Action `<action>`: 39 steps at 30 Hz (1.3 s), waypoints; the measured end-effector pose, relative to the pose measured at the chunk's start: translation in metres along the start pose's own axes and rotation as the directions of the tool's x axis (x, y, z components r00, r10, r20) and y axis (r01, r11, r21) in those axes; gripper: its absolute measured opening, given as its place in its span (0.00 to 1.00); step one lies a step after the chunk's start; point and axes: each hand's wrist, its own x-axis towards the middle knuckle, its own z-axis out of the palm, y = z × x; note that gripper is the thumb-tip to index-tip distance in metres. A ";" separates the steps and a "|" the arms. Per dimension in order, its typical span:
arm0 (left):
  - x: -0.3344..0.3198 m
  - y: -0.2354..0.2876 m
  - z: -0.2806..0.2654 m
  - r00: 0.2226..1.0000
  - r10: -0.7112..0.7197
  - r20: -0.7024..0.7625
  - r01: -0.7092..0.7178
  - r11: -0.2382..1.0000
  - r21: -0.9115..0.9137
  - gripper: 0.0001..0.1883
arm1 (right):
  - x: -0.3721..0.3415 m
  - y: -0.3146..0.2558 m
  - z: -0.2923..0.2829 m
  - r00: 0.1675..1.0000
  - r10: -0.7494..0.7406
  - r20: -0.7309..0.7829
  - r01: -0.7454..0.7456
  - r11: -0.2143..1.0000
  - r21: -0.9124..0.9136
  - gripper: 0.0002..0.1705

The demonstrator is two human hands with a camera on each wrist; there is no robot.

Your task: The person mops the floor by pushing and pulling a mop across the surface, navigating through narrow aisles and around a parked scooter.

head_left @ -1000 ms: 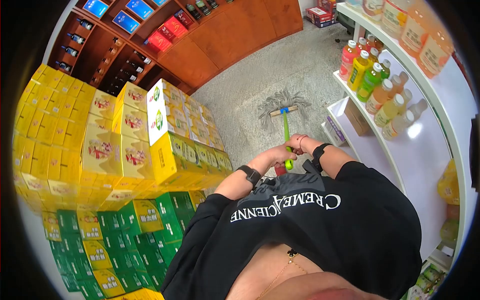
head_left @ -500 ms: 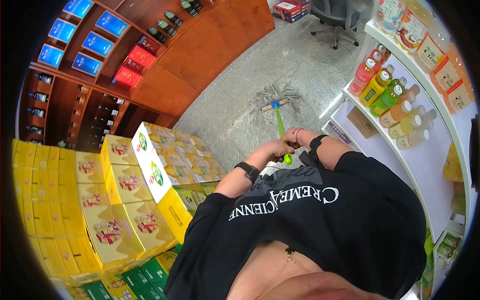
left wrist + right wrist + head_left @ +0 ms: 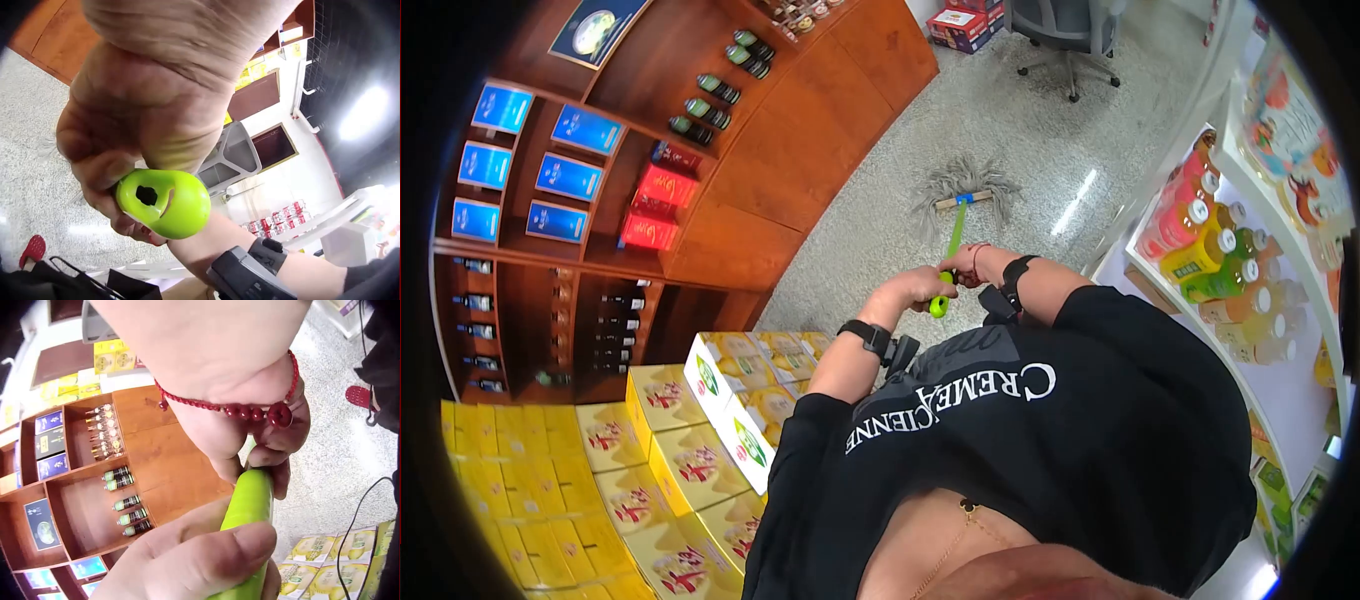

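Note:
Both hands grip the bright green handle (image 3: 956, 235) of a mop. My left hand (image 3: 918, 288) wraps round it near the top end, where the green hanging-hole cap (image 3: 178, 206) shows in the left wrist view. Just beyond, my right hand (image 3: 968, 263), with a red beaded bracelet (image 3: 247, 412) at its wrist, holds the handle lower down. The handle slants forward and away to the grey string mop head (image 3: 972, 180), which lies spread on the floor below a blue clamp (image 3: 964, 198) and a pale crossbar.
A wooden cabinet (image 3: 750, 220) with bottles and gift boxes runs along the left. Yellow cartons (image 3: 690, 465) are stacked at lower left. To the right stands a white shelf of drink bottles (image 3: 1200, 235). Ahead are an office chair (image 3: 1068, 30) and a box (image 3: 960, 27) on the speckled floor.
The head view has shifted forward: cabinet and cartons slide down and the chair comes into sight. Both hands keep hold of the mop, its top end now farther left.

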 end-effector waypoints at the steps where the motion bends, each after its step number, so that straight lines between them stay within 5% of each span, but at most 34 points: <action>1: 0.012 0.004 -0.014 0.999 -0.017 0.028 0.017 1.000 0.027 0.15 | 0.005 -0.013 -0.007 0.999 0.046 -0.015 -0.045 0.998 0.050 0.14; 16: 0.139 0.095 -0.141 0.970 0.052 0.238 -0.110 0.965 0.237 0.16 | 0.047 -0.110 -0.132 0.967 0.014 -0.254 0.046 0.973 0.226 0.14; 25: 0.198 0.148 -0.224 0.927 0.097 0.362 -0.270 0.843 0.465 0.15 | 0.073 -0.162 -0.182 0.892 0.064 -0.448 0.137 0.906 0.400 0.14; 32: 0.268 0.186 -0.213 0.853 0.179 0.491 -0.413 0.806 0.424 0.16 | 0.067 -0.147 -0.233 0.818 0.101 -0.567 0.242 0.833 0.498 0.13; 39: 0.319 0.262 -0.199 0.822 0.110 0.558 -0.440 0.745 0.501 0.14 | 0.047 -0.140 -0.303 0.786 0.090 -0.611 0.309 0.799 0.516 0.14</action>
